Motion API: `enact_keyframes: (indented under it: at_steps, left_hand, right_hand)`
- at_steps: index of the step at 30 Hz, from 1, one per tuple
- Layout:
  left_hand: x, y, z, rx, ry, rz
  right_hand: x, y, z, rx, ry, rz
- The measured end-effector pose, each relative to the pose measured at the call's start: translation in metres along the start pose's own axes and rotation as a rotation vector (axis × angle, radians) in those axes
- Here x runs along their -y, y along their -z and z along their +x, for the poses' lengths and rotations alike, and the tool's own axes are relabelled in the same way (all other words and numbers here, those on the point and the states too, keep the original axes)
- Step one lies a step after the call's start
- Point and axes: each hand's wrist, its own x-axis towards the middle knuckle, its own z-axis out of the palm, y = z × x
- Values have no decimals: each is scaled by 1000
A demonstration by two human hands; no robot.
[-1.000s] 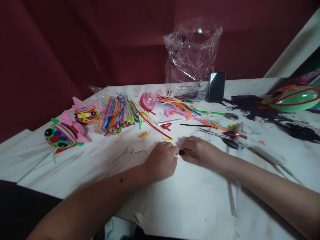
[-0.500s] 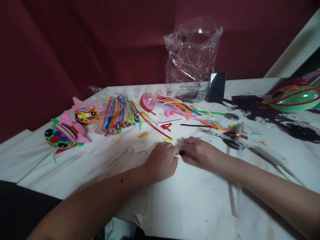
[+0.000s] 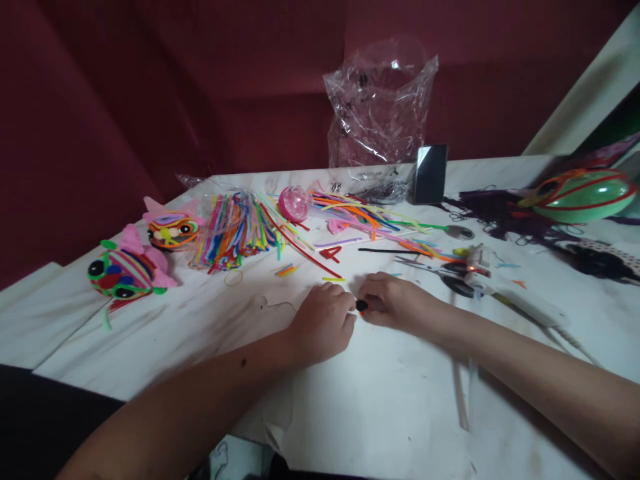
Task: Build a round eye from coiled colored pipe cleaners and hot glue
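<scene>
Through the head view I find the small black piece (image 3: 361,305) near the middle of the table (image 3: 165,327), between my two hands, with a sliver of orange showing just under it. My right hand (image 3: 387,299) has its thumb and fingers drawn in narrow, pinching the piece at their tips. My left hand (image 3: 325,317) is curled with its knuckles up, its fingertips right by the left side of the piece; their undersides are hidden, so I cannot tell whether they grip it too.

I judge the piece very light and probably soft, perhaps fuzzy like the chenille stems (image 3: 240,230) bundled at far left, so it should bend or squash under a hard squeeze rather than slip. With so little surface to hold, I would take it by its edges, using only the tips of thumb and forefinger and leaving the dark face uncovered.

Just beyond my hands lie a short yellow strip (image 3: 333,279) and a bent red piece (image 3: 331,254). To the right I see scissors (image 3: 457,285) and a white glue gun (image 3: 530,308), whose nozzle I would treat as hot, well apart from my fingers.
</scene>
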Motion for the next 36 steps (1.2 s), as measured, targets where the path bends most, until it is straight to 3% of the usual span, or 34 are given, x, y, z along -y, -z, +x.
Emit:
enact_keyframes:
  at_steps: [6,14,21,26,33,36]
  left_hand:
    - [1,-1,0,2,-3,4]
    - [-1,2,0,17,0,-18]
    - [2,1,-1,-4,-18,-35]
    - [2,2,-2,4,-27,-29]
    - [2,1,-2,-11,-55,-1]
    - [2,1,-2,-13,-53,-2]
  right_hand:
    - [0,0,2,-26,-73,72]
    - [-18,3,-4,37,-218,463]
    - [-25,4,-6,-36,-255,288]
    - [-15,10,-8,-87,-188,133]
    - [-15,2,-10,-109,114,24]
    - [-17,-4,-10,-102,160,-16]
